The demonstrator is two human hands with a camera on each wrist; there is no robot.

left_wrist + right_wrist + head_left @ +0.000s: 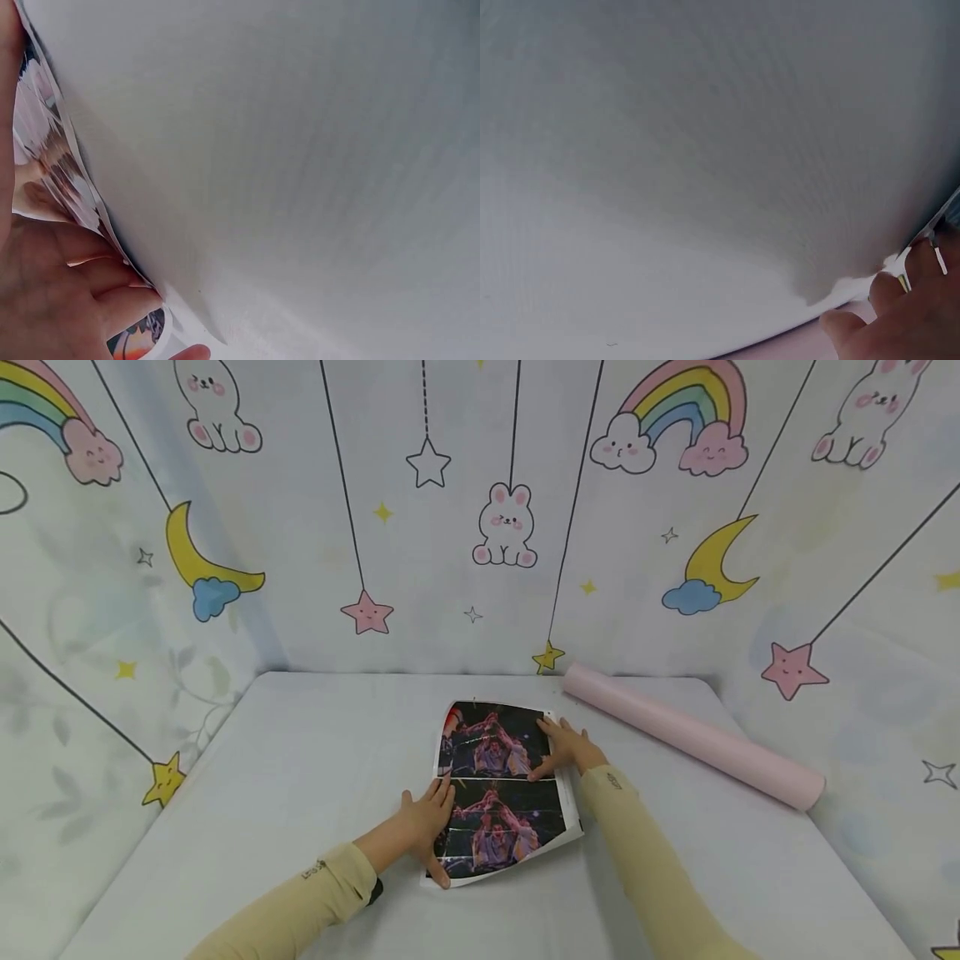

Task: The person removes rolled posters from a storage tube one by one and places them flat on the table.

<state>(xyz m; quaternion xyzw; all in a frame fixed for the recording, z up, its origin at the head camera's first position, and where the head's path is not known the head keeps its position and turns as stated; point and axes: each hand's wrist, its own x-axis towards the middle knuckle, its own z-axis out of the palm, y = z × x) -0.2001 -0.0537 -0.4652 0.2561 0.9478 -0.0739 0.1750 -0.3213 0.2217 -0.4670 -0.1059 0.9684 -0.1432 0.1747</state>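
A glossy photo sheet (498, 760) lies on the white table in the head view. It bears two similar dark pictures of people with raised arms, one above the other, with a white border. Its lower right corner curls up from the table. My left hand (424, 825) rests on the lower left edge, fingers extended and thumb spread. On the upper right edge my right hand (567, 748) presses with spread fingers. The left wrist view shows the left hand (60, 292) along the sheet's edge. Only some fingers of the right hand (907, 307) appear in the right wrist view.
A pink roll (690, 735) lies diagonally on the right side of the white table (322, 760). Behind and beside the table hang white cloths (442, 535) printed with bunnies, stars, moons and rainbows.
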